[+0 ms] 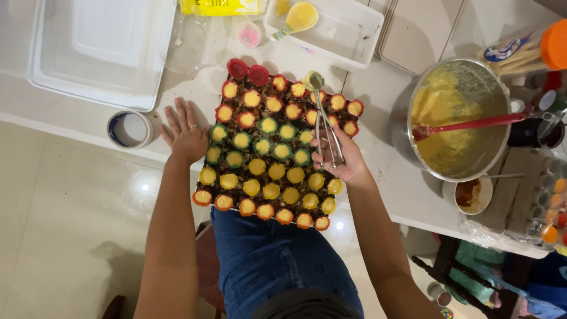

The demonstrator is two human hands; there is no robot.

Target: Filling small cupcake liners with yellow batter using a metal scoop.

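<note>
Now my right hand (344, 158) is clenched around the handles of a metal scoop (322, 115), its bowl of yellow batter reaching up over the top row of the tray of paper cups (273, 145) in the middle of the frame. My left hand (185, 133) lies flat, fingers released, at the tray's left edge. Bare counter (378, 124) separates the tray from the batter pot (455, 118) at the right.

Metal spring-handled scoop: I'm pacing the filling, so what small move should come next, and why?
Probably squeeze the metal spring-handled scoop held by the right hand: its batter-loaded bowl sits over the tray's back row, where two red paper cups look unfilled, while the left hand steadies the tray.
</note>
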